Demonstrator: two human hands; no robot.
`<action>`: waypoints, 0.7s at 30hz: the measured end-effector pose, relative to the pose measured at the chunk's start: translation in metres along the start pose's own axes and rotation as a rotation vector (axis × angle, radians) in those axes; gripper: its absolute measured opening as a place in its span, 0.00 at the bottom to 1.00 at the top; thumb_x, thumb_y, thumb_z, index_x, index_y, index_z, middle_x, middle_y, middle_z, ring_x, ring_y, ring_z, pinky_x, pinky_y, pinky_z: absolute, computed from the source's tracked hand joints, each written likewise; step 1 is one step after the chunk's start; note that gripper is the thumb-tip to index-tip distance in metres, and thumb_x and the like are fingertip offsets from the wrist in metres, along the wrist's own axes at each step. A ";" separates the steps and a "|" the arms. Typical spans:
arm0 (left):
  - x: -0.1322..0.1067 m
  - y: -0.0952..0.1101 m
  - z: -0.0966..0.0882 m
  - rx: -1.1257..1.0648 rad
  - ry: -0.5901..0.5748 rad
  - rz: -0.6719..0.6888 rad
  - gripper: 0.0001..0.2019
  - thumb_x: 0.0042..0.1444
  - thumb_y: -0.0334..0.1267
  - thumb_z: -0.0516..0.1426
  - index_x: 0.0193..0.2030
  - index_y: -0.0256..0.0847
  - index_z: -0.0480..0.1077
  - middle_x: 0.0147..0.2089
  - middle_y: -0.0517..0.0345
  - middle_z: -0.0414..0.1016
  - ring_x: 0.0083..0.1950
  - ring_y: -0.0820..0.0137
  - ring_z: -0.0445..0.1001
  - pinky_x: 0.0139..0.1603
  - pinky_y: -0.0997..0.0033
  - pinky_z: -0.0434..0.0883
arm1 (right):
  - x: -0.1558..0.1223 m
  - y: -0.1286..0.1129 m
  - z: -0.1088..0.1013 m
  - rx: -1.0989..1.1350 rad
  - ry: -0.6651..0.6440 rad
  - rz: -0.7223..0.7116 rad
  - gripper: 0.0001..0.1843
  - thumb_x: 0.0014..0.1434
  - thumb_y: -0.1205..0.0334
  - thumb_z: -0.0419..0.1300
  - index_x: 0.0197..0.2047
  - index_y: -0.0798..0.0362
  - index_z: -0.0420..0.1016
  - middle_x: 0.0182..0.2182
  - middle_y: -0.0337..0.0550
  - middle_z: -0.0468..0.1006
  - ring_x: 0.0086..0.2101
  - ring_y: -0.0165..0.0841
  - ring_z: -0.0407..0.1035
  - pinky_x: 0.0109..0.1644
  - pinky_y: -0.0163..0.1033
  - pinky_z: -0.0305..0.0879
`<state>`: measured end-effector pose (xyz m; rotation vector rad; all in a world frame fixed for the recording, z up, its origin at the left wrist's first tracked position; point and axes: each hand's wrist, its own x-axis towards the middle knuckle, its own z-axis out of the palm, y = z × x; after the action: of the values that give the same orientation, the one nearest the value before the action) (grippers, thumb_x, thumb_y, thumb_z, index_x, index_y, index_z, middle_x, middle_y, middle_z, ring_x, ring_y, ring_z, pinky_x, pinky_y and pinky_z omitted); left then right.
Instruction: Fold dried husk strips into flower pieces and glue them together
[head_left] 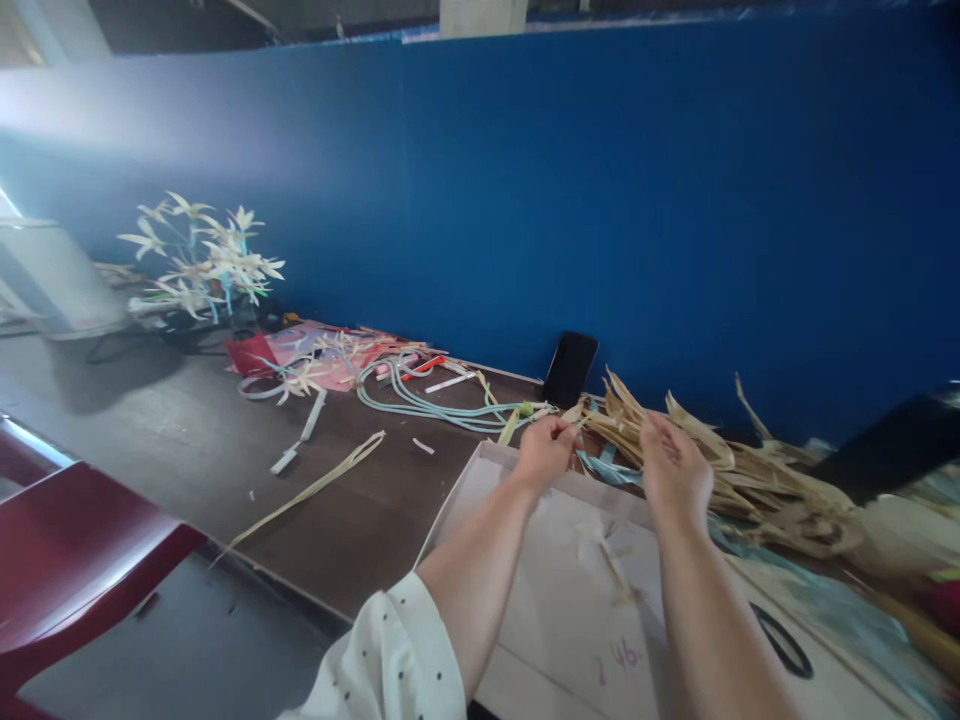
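Dried corn husks lie in a long tan heap beyond and to the right of the white box lid. Reaching over the lid's far edge, my left hand is closed in a pinch at the heap's left end, on a piece of husk. My right hand is also closed, its fingertips against a tan husk strip. Pale blue strips show between the two hands. Inside the lid are a small husk scrap and purple handwritten marks.
A dark phone leans on the blue partition. Left of it lie light-blue cords, pens and pink paper. Husk flowers stand farther left. A split husk strip lies on the table, near a red chair.
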<state>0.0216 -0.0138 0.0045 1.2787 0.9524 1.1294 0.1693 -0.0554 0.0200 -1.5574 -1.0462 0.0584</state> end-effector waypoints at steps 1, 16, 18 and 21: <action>0.000 0.001 -0.001 -0.005 0.035 0.009 0.06 0.54 0.37 0.52 0.31 0.37 0.67 0.28 0.59 0.73 0.19 0.80 0.63 0.19 0.80 0.60 | 0.001 0.002 0.000 -0.010 0.004 0.007 0.24 0.52 0.51 0.57 0.47 0.57 0.76 0.40 0.51 0.78 0.39 0.41 0.71 0.46 0.45 0.64; 0.005 0.006 -0.018 0.064 0.490 0.060 0.10 0.58 0.41 0.49 0.36 0.39 0.68 0.35 0.54 0.76 0.33 0.72 0.72 0.34 0.74 0.65 | -0.008 0.006 0.016 -0.180 -0.322 -0.162 0.17 0.52 0.50 0.56 0.38 0.50 0.80 0.34 0.44 0.79 0.37 0.39 0.71 0.42 0.43 0.64; 0.006 0.005 -0.018 0.053 0.498 0.056 0.10 0.58 0.41 0.49 0.36 0.38 0.67 0.35 0.55 0.76 0.34 0.72 0.72 0.36 0.74 0.65 | -0.014 0.004 0.027 -0.253 -0.436 -0.270 0.15 0.54 0.52 0.55 0.38 0.48 0.80 0.36 0.42 0.78 0.38 0.37 0.70 0.43 0.41 0.63; 0.008 0.002 -0.017 0.034 0.514 0.082 0.09 0.57 0.41 0.50 0.35 0.39 0.67 0.34 0.56 0.76 0.35 0.72 0.72 0.37 0.73 0.65 | -0.021 -0.001 0.040 -0.449 -0.519 -0.332 0.14 0.56 0.53 0.54 0.38 0.44 0.80 0.37 0.43 0.77 0.40 0.38 0.68 0.42 0.41 0.61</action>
<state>0.0063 -0.0022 0.0053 1.0780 1.3059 1.5526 0.1335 -0.0378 -0.0013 -1.7896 -1.8142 -0.0039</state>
